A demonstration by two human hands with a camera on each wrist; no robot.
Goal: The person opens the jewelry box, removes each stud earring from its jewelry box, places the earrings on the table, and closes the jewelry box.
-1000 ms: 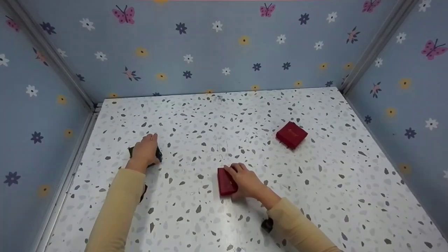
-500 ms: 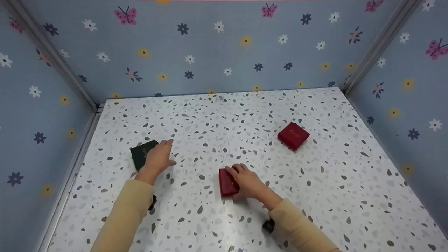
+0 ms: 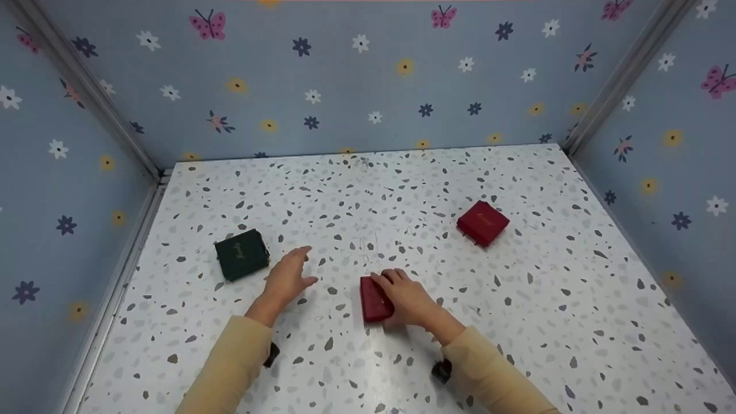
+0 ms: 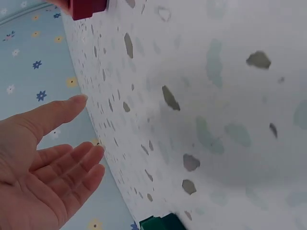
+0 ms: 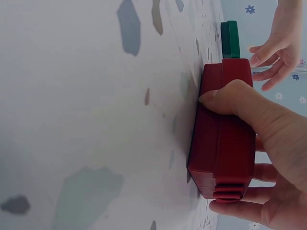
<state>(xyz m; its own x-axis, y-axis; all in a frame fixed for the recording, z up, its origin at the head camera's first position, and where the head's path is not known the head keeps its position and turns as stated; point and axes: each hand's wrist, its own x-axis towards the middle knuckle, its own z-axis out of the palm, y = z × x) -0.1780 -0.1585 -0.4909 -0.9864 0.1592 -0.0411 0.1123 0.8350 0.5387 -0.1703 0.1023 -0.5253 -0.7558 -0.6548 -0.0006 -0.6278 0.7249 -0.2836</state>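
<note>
My right hand grips a small red box on the speckled table. In the right wrist view the thumb lies along one side of the red box, and the other fingers wrap its far side. My left hand hovers between that box and a dark green box, touching neither. Its palm and parted fingers show in the left wrist view, where the hand holds nothing. Gold lettering marks the green box's lid.
Another red box with gold lettering sits at the right rear of the white speckled table. Blue flowered panels stand along the back and both sides.
My left hand has let go of the green box and moved right and nearer, uncovering it. The right hand stays on its red box.
</note>
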